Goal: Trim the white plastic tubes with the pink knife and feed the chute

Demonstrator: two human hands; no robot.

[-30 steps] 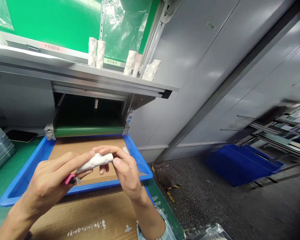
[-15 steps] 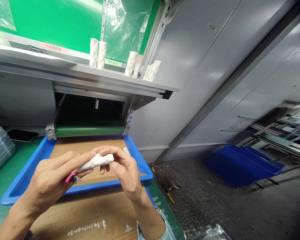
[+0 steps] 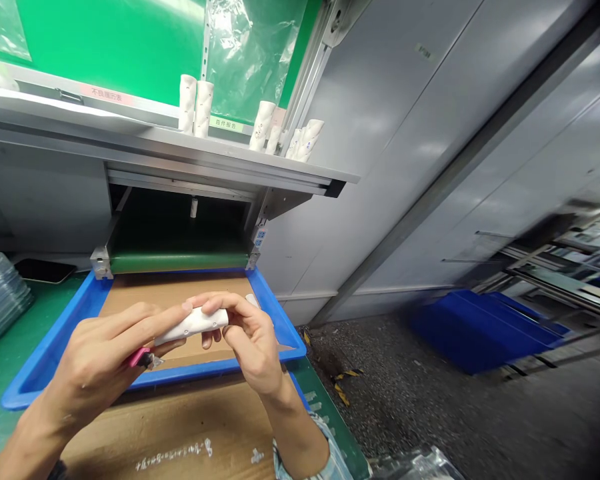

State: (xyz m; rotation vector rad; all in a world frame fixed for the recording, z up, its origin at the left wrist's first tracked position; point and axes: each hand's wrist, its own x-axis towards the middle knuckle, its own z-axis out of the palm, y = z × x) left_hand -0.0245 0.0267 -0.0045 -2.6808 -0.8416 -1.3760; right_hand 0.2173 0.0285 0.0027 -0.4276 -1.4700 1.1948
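"White tube [image 3: 193,321]: where is it?"

"Above the blue tray [image 3: 275,320], held between left hand [image 3: 97,363] and right hand [image 3: 250,340]."

"Anything else held?"

"Left hand also clamps a pink-handled tool [image 3: 139,358]."

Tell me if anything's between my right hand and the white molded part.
Nothing visible stands between them. The fingers of the right hand touch the white molded part at its right end. The left hand holds its other end, with a pink-handled cutter in that hand, just below the part.
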